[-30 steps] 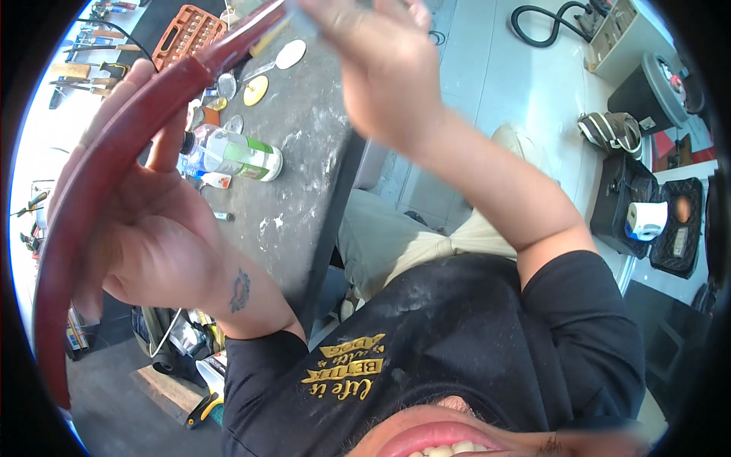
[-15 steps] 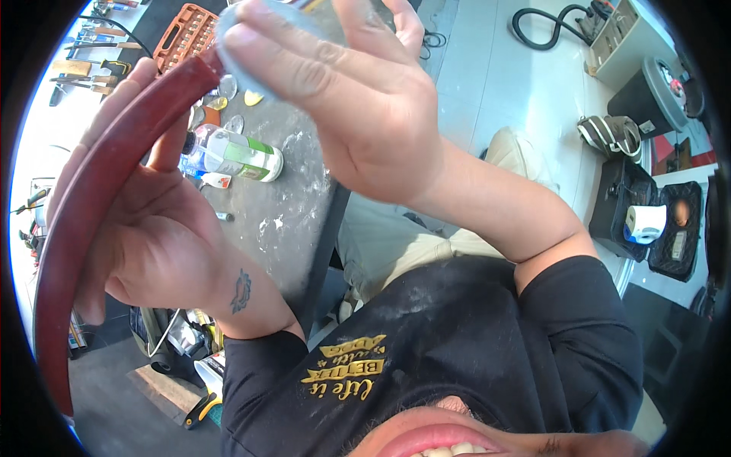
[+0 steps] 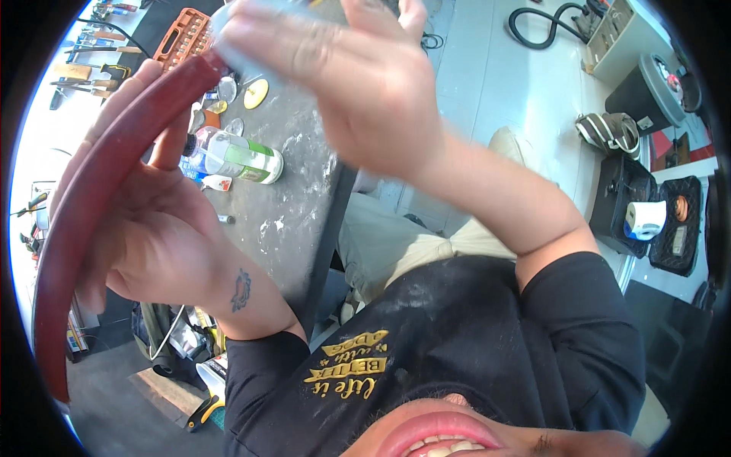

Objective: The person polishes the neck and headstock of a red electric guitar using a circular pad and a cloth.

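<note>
In the head view, gold lettering is seen upside down on a black cotton-like T-shirt (image 3: 464, 327); the green-and-white label on a clear plastic bottle (image 3: 237, 154) cannot be read. A smooth, curved dark-red piece (image 3: 114, 171) is held up at left by the left hand (image 3: 164, 244), fingers stretched behind it. Since one second ago, the right hand (image 3: 373, 99) has been brought leftward; a pale blue-grey pad (image 3: 248, 68) is held beneath its flattened, blurred fingers, by which the piece's upper end is hidden.
</note>
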Motion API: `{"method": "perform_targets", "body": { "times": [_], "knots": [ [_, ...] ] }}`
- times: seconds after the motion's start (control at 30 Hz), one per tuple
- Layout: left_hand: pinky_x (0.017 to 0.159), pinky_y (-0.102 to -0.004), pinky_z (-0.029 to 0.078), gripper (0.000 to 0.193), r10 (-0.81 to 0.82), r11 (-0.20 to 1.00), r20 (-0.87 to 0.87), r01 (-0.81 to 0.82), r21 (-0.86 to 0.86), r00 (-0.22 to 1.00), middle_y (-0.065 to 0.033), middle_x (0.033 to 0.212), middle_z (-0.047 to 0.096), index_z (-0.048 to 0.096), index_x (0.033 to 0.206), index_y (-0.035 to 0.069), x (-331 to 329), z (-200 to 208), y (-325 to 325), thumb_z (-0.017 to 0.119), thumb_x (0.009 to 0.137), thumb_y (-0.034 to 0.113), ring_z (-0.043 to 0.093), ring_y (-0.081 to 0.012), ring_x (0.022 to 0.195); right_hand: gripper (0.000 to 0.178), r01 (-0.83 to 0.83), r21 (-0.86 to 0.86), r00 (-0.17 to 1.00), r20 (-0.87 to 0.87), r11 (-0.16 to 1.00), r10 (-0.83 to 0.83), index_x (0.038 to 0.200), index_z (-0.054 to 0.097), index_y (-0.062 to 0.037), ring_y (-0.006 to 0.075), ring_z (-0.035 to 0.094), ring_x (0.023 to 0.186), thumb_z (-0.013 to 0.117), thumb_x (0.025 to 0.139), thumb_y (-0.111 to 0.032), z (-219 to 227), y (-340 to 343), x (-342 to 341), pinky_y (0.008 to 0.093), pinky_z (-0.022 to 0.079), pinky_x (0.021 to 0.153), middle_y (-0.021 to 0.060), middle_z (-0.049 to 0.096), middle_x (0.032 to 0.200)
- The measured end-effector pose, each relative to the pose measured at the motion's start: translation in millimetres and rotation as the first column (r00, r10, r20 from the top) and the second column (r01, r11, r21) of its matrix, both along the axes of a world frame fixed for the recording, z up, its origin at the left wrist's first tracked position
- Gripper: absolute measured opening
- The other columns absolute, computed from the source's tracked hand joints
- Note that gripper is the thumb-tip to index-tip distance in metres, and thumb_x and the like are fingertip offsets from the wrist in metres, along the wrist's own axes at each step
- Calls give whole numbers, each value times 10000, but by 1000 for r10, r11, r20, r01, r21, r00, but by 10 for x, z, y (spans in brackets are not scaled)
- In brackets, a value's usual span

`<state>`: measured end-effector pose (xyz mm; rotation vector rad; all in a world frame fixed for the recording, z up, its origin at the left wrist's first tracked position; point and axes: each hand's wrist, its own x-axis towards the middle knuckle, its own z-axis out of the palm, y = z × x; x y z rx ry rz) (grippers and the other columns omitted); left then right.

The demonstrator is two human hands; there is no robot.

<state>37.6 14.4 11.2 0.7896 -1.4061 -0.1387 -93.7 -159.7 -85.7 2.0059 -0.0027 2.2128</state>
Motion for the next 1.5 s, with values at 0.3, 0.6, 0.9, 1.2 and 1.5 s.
{"method": "perform_targets", "body": {
  "times": [0.3,0.6,0.9,1.2,1.5],
  "knots": [
    [1003,-654,563,1014,24,1000,-12,-24,-16,1000,-342,1288,670,644,1349,-78,-48,24,-8,541,892,820,634,-486,1278,579,41,254,979,-206,966,13,1468,644,-226,440,495,1457,659,912,-66,-39,-12,-99,718,283,1094,50,672,1453],
    [1044,-673,530,918,-39,999,78,41,-18,996,-321,1299,675,652,1336,-74,-7,39,-34,556,941,749,628,-478,1292,542,-56,275,980,-170,960,106,1417,673,-235,417,515,1442,644,911,-42,21,-122,-106,696,291,1103,33,674,1448],
    [1050,-690,516,942,20,1000,41,-20,-14,999,-330,1309,666,653,1356,-47,-40,-50,-98,559,912,778,613,-495,1302,406,125,223,944,-327,967,-46,1350,715,-180,443,532,1412,651,957,-102,197,11,-380,742,263,1098,76,724,1358],
    [1067,-694,501,937,-38,999,75,38,2,996,-333,1331,654,631,1380,-53,-36,-1,7,557,927,763,587,-508,1328,506,-84,327,974,-174,941,147,1399,690,-240,417,492,1467,635,951,-12,-57,-143,-181,735,234,1154,59,708,1399],
    [1034,-673,536,969,-37,999,38,37,-9,999,-357,1305,656,646,1353,-67,-60,15,-19,540,912,790,615,-501,1296,594,12,466,950,-283,885,136,1453,660,-243,423,489,1473,630,915,6,74,36,-331,686,238,1140,71,658,1472]
  ]
}}
